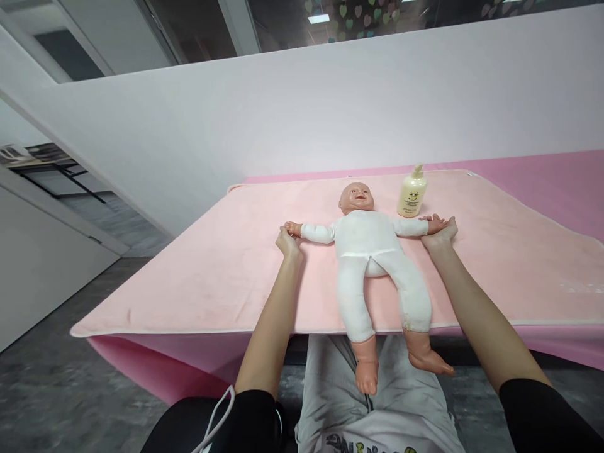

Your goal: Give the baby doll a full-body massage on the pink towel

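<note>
The left hand [289, 243] grasps one hand of the doll [367, 236] and the right hand [440, 240] holds the other, its arms spread wide as it lies face up on a pale pink blanket [207, 270], feet past the near edge, a pump bottle [412, 197] beside one arm.

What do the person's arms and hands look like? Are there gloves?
No gloves: the bare left hand and bare right hand show no watch or bracelet either. The black cloth left sleeve and black cloth right sleeve look plain and short. A curved white cable runs by the left one.
</note>
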`<action>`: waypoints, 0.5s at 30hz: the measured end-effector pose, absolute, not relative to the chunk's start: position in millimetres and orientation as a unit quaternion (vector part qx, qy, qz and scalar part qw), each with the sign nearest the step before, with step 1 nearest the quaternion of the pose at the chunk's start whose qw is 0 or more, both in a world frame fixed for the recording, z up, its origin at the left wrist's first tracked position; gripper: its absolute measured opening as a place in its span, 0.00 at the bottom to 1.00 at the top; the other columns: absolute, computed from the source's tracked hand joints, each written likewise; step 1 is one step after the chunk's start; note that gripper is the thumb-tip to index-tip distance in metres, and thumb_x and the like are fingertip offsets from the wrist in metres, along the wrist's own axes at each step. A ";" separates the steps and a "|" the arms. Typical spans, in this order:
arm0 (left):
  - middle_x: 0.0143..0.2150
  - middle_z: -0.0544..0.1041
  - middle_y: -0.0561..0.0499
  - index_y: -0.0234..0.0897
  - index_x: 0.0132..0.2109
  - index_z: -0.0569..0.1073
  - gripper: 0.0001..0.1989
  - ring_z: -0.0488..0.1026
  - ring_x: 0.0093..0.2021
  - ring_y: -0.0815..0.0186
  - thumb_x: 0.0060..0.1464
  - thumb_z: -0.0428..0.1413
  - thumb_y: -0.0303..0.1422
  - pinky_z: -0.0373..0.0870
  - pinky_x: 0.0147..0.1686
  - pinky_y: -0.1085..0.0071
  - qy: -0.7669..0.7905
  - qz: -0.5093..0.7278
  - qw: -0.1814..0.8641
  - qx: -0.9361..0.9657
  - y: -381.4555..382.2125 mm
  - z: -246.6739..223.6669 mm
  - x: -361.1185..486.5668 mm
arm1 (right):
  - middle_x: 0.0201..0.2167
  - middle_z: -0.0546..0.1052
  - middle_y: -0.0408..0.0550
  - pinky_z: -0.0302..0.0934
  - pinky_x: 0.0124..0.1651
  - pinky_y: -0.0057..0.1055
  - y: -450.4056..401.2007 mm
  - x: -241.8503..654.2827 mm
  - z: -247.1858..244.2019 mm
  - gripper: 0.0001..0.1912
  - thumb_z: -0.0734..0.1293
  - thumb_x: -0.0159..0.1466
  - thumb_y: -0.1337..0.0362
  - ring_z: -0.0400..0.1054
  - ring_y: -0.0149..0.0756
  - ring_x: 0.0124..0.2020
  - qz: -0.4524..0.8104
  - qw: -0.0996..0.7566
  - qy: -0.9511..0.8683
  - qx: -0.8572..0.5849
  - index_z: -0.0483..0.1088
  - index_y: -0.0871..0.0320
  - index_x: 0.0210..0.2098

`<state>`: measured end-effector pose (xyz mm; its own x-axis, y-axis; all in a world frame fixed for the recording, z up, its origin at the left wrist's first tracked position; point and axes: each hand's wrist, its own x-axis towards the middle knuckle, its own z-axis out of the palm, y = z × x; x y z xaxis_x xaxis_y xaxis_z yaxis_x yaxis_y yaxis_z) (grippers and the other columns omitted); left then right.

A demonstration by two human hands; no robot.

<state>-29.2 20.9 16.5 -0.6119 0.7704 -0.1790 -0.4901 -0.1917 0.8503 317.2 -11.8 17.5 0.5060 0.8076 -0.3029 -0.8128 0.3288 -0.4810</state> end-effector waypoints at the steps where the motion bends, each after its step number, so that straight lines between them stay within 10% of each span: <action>1: 0.30 0.72 0.50 0.31 0.34 0.71 0.13 0.71 0.27 0.72 0.58 0.45 0.32 0.70 0.32 0.72 0.481 0.758 0.416 0.145 21.2 16.1 -29.5 | 0.19 0.57 0.39 0.63 0.22 0.29 -11.7 317.6 17.2 0.20 0.45 0.64 0.48 0.57 0.27 0.17 0.498 0.817 0.004 -0.292 0.51 0.56 0.27; 15: 0.28 0.73 0.49 0.29 0.32 0.70 0.14 0.72 0.27 0.71 0.59 0.44 0.33 0.70 0.31 0.72 0.478 0.752 0.426 0.157 20.5 16.6 -28.8 | 0.18 0.58 0.38 0.63 0.23 0.27 -11.4 317.5 18.0 0.21 0.47 0.64 0.47 0.58 0.26 0.17 0.498 0.809 0.015 -0.310 0.53 0.57 0.28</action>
